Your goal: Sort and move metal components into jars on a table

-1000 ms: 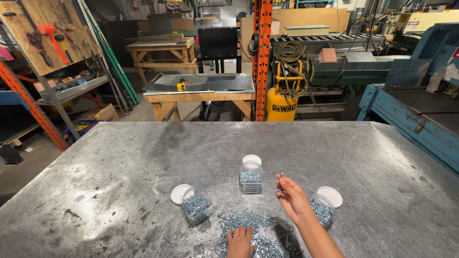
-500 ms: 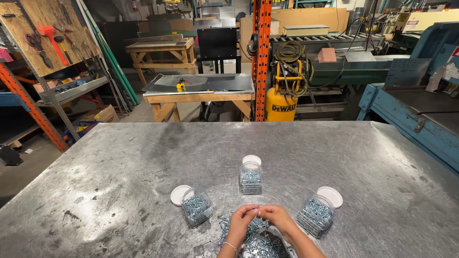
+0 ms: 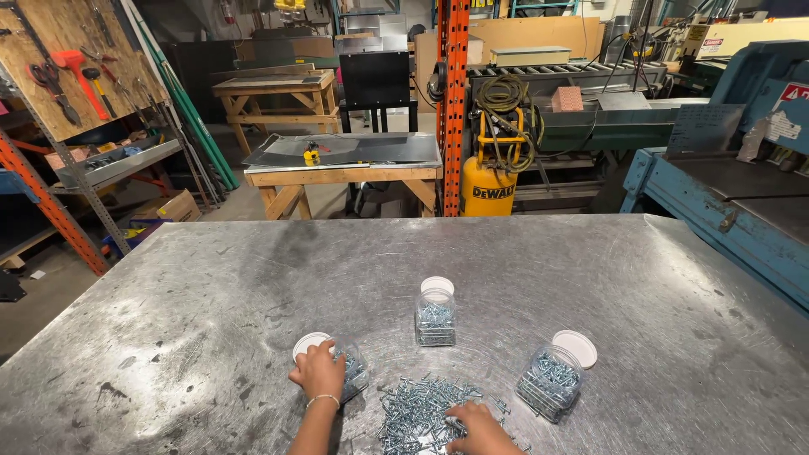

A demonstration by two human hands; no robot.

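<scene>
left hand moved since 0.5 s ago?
Yes. The left hand went from the screw pile leftward to the left jar, now resting at its mouth; the middle jar stayed put.

Three jars around a screw pile
On the table (image 3: 211, 286), the pile (image 3: 421, 409) lies between left jar (image 3: 350, 371) and right jar (image 3: 549, 383), before middle jar (image 3: 436, 318).

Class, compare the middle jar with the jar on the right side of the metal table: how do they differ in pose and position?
The middle jar stands upright; the right jar leans over at a tilt. The middle jar's white lid lies behind it; the right jar's white lid lies by its upper right. The middle jar sits farther from the screw pile. Both are clear, open and hold silver screws.
</scene>
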